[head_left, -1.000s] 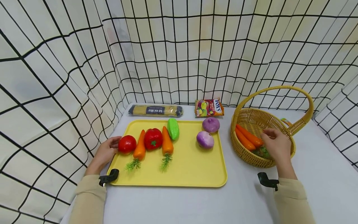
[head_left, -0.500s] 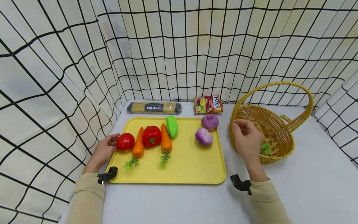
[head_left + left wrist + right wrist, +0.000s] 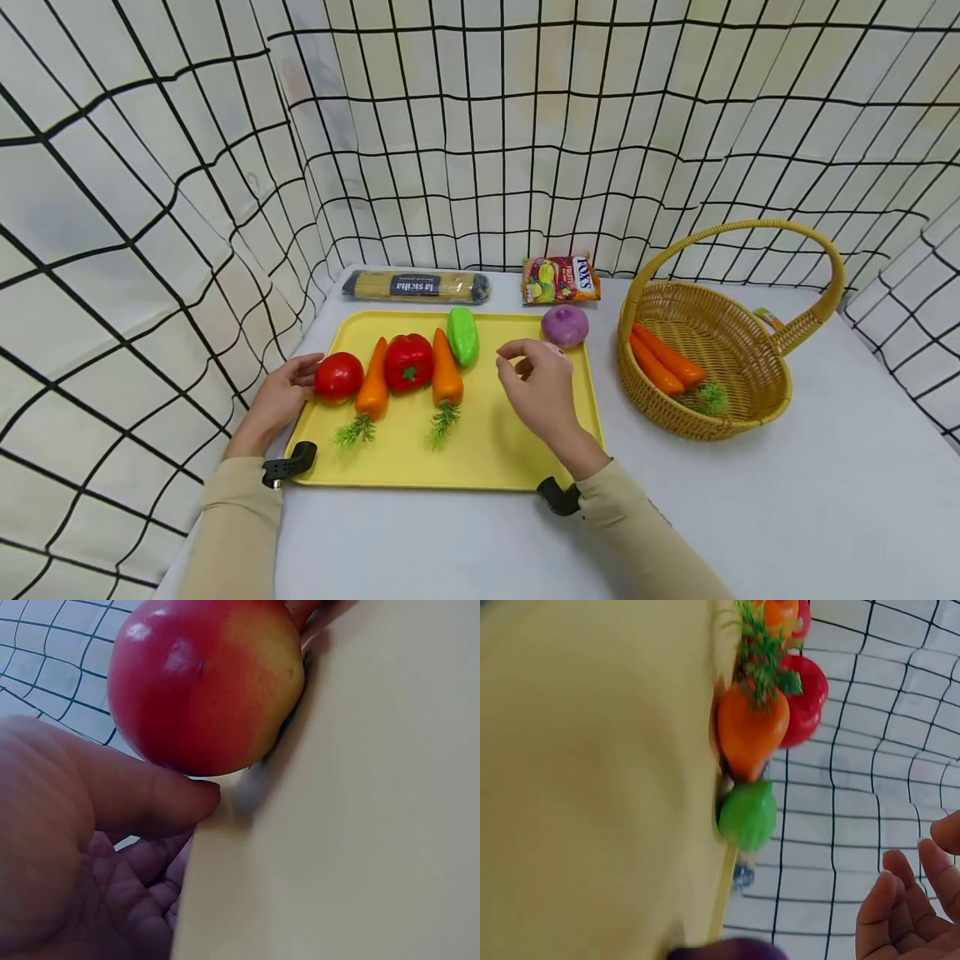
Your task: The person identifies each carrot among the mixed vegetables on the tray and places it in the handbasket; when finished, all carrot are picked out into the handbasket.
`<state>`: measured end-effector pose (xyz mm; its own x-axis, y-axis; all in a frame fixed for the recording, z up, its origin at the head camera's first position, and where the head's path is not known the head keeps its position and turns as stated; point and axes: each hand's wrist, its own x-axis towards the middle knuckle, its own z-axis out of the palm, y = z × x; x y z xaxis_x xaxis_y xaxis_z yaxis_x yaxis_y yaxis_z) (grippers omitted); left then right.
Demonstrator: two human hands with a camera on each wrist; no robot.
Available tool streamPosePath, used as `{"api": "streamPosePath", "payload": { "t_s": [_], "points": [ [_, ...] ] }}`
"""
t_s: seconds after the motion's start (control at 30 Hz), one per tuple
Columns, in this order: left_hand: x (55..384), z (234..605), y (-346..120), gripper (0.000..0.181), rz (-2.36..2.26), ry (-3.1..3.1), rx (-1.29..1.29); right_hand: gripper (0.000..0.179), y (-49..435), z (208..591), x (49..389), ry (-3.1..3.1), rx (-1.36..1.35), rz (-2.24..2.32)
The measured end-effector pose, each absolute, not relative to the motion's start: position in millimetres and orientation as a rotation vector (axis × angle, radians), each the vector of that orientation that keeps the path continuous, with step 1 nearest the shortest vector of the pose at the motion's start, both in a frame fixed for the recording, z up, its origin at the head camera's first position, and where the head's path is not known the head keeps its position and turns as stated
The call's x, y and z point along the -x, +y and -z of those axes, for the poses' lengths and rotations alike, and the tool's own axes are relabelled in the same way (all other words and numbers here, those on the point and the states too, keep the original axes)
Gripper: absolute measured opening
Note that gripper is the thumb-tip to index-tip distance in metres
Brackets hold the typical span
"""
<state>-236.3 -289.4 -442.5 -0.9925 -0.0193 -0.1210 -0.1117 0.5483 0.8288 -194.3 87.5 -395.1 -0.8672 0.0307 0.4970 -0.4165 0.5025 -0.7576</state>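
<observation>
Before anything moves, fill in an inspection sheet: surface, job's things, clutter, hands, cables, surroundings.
Surface: white table bearing a yellow tray and wicker basket.
Job's things: red fruit, green vegetable, purple onion, and red pepper between two carrots, on the tray; two more carrots in the basket.
Clutter: pasta pack and sweet bag behind the tray.
Hands: left hand beside the red fruit, contact unclear; right hand above the tray, holding nothing.
Cables: nothing seen.
Surroundings: black netting against a pale backdrop.

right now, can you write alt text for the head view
A person's empty right hand hovers above a rectangular yellow tray of colourful vegetables, the left hand beside a round red apple at the tray's left edge. To the right, a handled tan wicker basket holds two long orange carrots.
</observation>
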Motion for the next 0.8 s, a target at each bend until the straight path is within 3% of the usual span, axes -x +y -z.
{"api": "streamPosePath", "payload": {
  "t_s": [0.33, 0.8],
  "points": [
    [237.0, 444.5, -286.4, 0.065, -1.447, 2.690, 0.116, 0.022, 52.6, 402.9, 209.4, -2.450, -0.185, -1.538],
    [240.0, 444.7, -287.0, 0.064, -1.447, 2.706, 0.128, 0.025, 28.2, 412.8, 220.1, -2.503, -0.163, -1.620]
  ]
}}
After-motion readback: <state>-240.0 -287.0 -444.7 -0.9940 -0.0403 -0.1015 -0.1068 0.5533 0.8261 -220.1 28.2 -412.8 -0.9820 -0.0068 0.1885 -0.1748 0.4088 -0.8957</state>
